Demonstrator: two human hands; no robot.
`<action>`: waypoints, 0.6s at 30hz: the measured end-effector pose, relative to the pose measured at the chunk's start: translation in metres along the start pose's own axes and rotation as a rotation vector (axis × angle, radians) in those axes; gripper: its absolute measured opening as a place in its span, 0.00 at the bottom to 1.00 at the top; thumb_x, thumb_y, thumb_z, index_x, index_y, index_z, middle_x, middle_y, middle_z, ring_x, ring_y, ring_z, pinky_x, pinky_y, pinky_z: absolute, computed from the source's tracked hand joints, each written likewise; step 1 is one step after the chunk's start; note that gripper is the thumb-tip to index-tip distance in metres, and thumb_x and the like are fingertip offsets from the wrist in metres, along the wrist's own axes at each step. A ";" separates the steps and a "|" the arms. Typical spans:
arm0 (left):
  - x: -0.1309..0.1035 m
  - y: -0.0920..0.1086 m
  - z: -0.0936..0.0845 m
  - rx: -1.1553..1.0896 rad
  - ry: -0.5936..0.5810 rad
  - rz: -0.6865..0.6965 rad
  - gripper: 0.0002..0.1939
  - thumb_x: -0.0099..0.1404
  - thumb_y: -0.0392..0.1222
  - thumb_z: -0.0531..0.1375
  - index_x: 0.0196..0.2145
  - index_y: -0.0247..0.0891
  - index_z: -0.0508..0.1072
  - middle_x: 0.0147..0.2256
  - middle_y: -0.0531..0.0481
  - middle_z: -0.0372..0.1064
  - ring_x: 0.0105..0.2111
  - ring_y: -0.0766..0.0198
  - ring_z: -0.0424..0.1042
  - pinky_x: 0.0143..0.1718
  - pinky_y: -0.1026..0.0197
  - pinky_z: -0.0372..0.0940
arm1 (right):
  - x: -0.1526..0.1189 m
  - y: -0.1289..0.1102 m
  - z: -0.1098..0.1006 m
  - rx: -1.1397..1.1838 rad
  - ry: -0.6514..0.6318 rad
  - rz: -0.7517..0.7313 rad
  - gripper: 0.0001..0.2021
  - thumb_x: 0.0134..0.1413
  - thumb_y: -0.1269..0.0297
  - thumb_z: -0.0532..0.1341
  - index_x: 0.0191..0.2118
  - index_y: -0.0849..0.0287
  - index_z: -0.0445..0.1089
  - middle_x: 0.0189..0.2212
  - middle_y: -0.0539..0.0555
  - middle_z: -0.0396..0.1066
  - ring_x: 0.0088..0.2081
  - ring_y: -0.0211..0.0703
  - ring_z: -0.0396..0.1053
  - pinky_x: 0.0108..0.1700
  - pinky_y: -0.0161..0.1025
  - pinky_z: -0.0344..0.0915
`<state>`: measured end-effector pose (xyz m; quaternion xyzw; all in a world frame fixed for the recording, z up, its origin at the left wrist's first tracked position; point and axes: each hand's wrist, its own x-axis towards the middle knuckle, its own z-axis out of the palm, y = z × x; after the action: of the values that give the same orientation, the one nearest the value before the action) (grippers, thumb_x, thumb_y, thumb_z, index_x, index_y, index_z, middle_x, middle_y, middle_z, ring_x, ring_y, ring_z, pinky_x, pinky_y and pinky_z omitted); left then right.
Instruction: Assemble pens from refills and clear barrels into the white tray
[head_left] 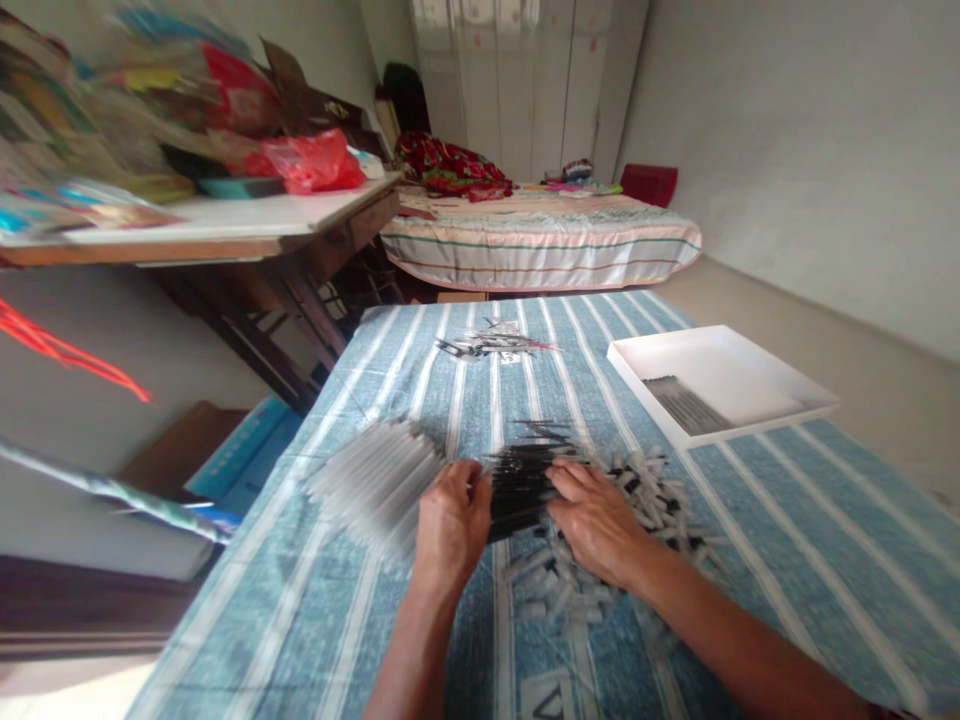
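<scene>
A pile of thin black pen refills [519, 490] lies between my two hands on the striped cloth. At its left end, my left hand [454, 510] is closed, thumb against bent fingers; what it pinches is too small to make out. My right hand [592, 515] reaches over the pile's right end, its fingertips closed on black refills. Left of my left hand lies a broad stack of clear pen barrels [382, 475], side by side. Loose pen caps [660, 500], whitish with black parts, are heaped around and under my right hand.
A shallow white box [750, 385] at the right holds a row of pens [686, 403]. Farther back on the table [420, 660] lies a small bunch of dark, thin pieces [491, 345]. A cluttered desk [225, 225] stands left, a bed [540, 245] beyond.
</scene>
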<state>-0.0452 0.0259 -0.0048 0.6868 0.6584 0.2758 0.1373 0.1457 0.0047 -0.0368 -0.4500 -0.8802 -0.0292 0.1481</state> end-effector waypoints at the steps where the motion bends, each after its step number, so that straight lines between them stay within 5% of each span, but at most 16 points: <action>1: 0.000 0.001 0.000 0.000 -0.005 0.009 0.10 0.62 0.42 0.52 0.29 0.38 0.71 0.28 0.49 0.71 0.29 0.62 0.72 0.34 0.63 0.63 | 0.001 0.000 0.000 -0.010 -0.015 -0.009 0.07 0.53 0.75 0.58 0.31 0.63 0.74 0.48 0.63 0.68 0.56 0.55 0.57 0.54 0.50 0.57; 12: -0.004 0.004 -0.002 -0.046 -0.041 0.065 0.10 0.62 0.41 0.53 0.28 0.37 0.72 0.26 0.50 0.72 0.27 0.63 0.71 0.32 0.63 0.64 | -0.002 0.017 -0.007 0.055 0.051 -0.052 0.11 0.54 0.79 0.55 0.29 0.61 0.71 0.41 0.60 0.70 0.50 0.49 0.62 0.53 0.44 0.61; 18: -0.005 0.005 -0.003 -0.185 -0.032 0.141 0.12 0.61 0.40 0.54 0.37 0.37 0.76 0.35 0.47 0.77 0.35 0.61 0.75 0.40 0.62 0.68 | -0.015 0.046 -0.023 0.091 0.107 -0.040 0.14 0.57 0.79 0.49 0.29 0.60 0.70 0.37 0.58 0.69 0.45 0.46 0.64 0.47 0.42 0.64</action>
<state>-0.0427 0.0204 0.0000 0.7201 0.5779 0.3333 0.1907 0.1963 0.0163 -0.0227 -0.4230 -0.8802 -0.0160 0.2147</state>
